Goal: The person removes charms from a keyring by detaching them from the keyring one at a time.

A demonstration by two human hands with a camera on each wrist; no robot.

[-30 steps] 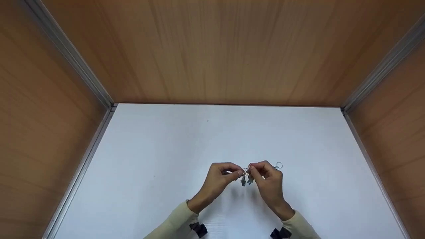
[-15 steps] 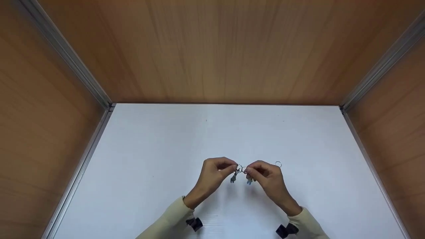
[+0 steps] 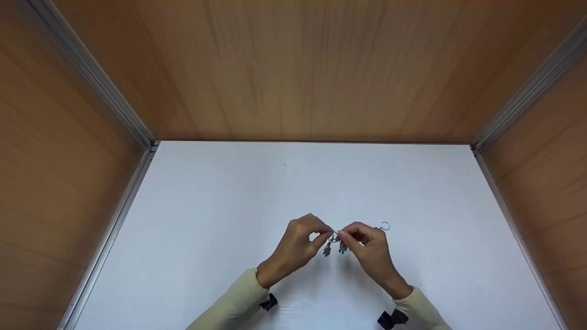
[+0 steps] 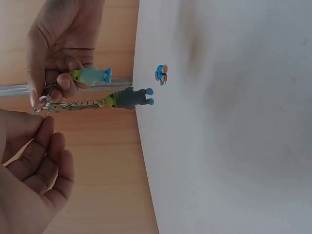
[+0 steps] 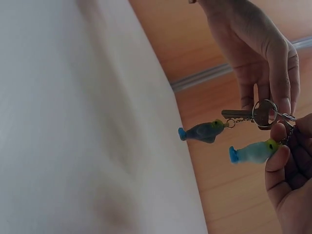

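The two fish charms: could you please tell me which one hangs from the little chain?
The darker grey-blue fish charm hangs on the chain; the pale blue one sits against the right hand's fingers.

A matt white desk [image 3: 229,206], smooth and laminate-like, is enclosed by walls [image 3: 312,68] of wood-grain panel with a low sheen, joined by brushed aluminium corner strips [image 3: 98,75]. A shiny metal key [image 5: 243,114] and a fine metal chain [image 4: 80,103] are seen with two small fish charms, one grey-blue [image 5: 202,131], one pale blue [image 5: 253,152], moulded in smooth, rubbery-looking plastic. Sleeves [image 3: 234,307] of soft cream knit cloth are worn.
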